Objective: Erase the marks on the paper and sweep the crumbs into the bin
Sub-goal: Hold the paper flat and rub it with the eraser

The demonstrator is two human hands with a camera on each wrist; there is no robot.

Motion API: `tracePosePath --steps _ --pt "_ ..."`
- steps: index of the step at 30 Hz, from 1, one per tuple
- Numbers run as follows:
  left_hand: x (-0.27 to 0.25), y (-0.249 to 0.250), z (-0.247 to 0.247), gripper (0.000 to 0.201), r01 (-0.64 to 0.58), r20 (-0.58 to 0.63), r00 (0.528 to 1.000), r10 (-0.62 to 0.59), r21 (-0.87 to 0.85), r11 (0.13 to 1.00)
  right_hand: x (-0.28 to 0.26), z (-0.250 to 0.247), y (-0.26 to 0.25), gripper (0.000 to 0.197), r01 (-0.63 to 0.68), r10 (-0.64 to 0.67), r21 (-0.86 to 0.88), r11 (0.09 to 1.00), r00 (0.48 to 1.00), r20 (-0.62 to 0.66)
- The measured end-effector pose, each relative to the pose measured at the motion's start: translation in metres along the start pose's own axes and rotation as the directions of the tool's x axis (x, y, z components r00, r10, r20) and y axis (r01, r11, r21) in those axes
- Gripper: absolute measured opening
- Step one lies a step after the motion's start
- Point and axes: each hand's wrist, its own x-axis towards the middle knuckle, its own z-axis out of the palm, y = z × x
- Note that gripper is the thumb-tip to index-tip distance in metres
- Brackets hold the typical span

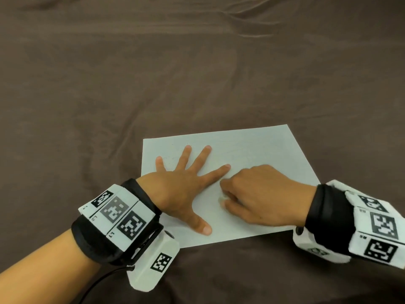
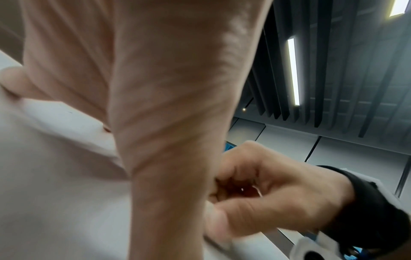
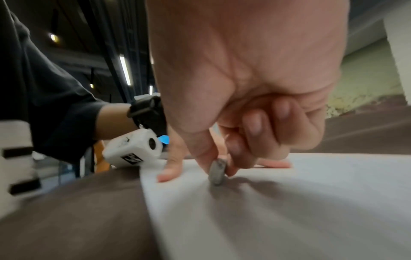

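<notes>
white paper (image 1: 252, 150), worn grey eraser (image 3: 217, 173)

Soft even light in the head view, white sheet of paper (image 1: 252, 154) pale and slightly washed, bright ceiling strip lamps (image 2: 293, 70) glaring in the left wrist view, small grey round eraser (image 3: 218, 173) casting a blurred shadow under the fingers, wrist views smeared and bent at the edges

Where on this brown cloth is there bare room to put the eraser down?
Bare brown cloth lies beyond the far edge of the white paper sheet, also to its left. The sheet's near half is crowded: the left hand lies spread flat there, while the right hand pinches the small grey eraser on it.
</notes>
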Motion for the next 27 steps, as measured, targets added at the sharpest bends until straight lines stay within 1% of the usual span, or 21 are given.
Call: tracePosePath --steps 2,3,6,7,9,11,12,15,16,17,19,21,22,25,26,27 --pt "0.0 0.001 0.0 0.127 0.0 0.003 1.0 0.0 -0.003 1.0 -0.004 0.008 -0.014 0.03 0.087 -0.088 0.046 0.995 0.996 0.02" --pt "0.0 0.001 -0.001 0.127 0.001 0.004 1.0 -0.001 -0.005 1.0 -0.005 0.009 -0.016 0.03 0.097 -0.099 0.057 0.994 0.994 0.034" --pt "-0.001 0.001 -0.001 0.127 -0.003 0.002 1.0 0.003 -0.003 1.0 -0.002 -0.001 0.002 0.034 -0.001 0.0 0.024 1.0 1.0 0.026" --pt "-0.002 0.001 -0.001 0.127 -0.004 0.003 1.0 0.004 -0.007 1.0 -0.001 -0.002 0.006 0.034 -0.011 0.01 0.019 1.0 1.0 0.018" --pt "-0.002 0.001 -0.001 0.127 -0.003 0.006 1.0 0.003 -0.011 1.0 -0.004 0.001 -0.001 0.032 0.04 -0.04 0.032 0.999 0.999 0.024" --pt "-0.001 0.002 -0.001 0.127 -0.002 0.009 1.0 0.002 -0.015 1.0 -0.008 0.007 -0.014 0.03 0.109 -0.114 0.065 0.992 0.991 0.067" --pt "-0.002 0.002 -0.002 0.127 -0.002 0.008 1.0 0.002 -0.018 1.0 -0.009 0.006 -0.013 0.031 0.109 -0.114 0.07 0.992 0.99 0.083" --pt "-0.003 0.001 -0.002 0.128 -0.003 0.006 1.0 0.003 -0.024 1.0 -0.001 -0.005 0.01 0.032 -0.014 0.011 0.036 0.999 0.998 0.068" --pt "-0.003 0.001 -0.002 0.128 -0.003 0.006 1.0 0.003 -0.027 1.0 0.0 -0.006 0.016 0.031 -0.03 0.028 0.032 0.999 0.998 0.06" --pt "-0.003 0.001 -0.002 0.128 -0.003 0.006 1.0 0.003 -0.028 1.0 0.0 -0.005 0.015 0.03 -0.021 0.019 0.032 0.999 0.998 0.054" --pt "-0.003 0.002 -0.002 0.127 0.001 0.007 1.0 -0.001 -0.026 1.0 -0.004 0.002 0.0 0.029 0.06 -0.063 0.041 0.997 0.996 0.058" --pt "-0.003 0.003 -0.002 0.127 0.003 0.01 1.0 -0.003 -0.033 0.999 -0.01 0.007 -0.013 0.029 0.131 -0.137 0.067 0.989 0.986 0.09" --pt "-0.003 0.002 -0.003 0.127 0.002 0.009 1.0 -0.001 -0.033 0.999 -0.009 0.004 -0.011 0.03 0.12 -0.125 0.058 0.991 0.988 0.092" --pt "-0.003 0.001 -0.002 0.128 -0.006 0.007 1.0 0.006 -0.033 0.999 -0.001 -0.007 0.014 0.031 -0.024 0.024 -0.003 1.0 0.997 0.075" --pt "-0.003 0.001 -0.002 0.127 -0.005 0.008 1.0 0.006 -0.038 0.999 -0.001 -0.006 0.017 0.03 -0.031 0.031 -0.008 1.0 0.997 0.065" --pt "-0.003 0.001 -0.002 0.127 -0.003 0.011 1.0 0.004 -0.037 0.999 -0.002 -0.005 0.015 0.03 -0.011 0.011 -0.006 1.0 0.998 0.061"
